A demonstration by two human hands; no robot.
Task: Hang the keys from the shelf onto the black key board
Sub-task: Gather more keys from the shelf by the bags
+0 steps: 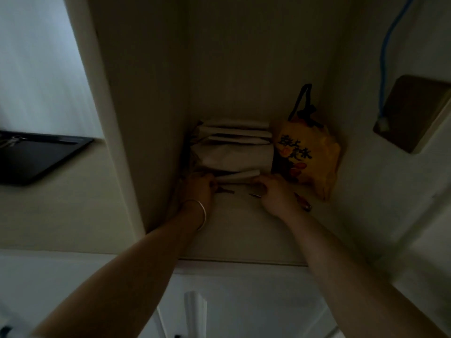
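Observation:
Both my hands reach into a dim shelf recess. My left hand (pixel 199 189), with a bangle on the wrist, is curled over a dark key (pixel 228 191) lying on the shelf surface (pixel 244 230). My right hand (pixel 274 195) is curled over another key whose metal tip (pixel 255 195) sticks out to the left. Whether either key is lifted is hard to tell in the dark. The black key board (pixel 41 158) hangs on the wall at far left, with some keys (pixel 11 141) at its upper left corner.
White folded bags (pixel 234 147) are stacked at the back of the shelf. A yellow printed bag (pixel 308 154) stands at back right, and a red-handled object (pixel 302 202) lies beside my right hand. A wall box (pixel 412 113) with a blue cable (pixel 385 57) is at the right.

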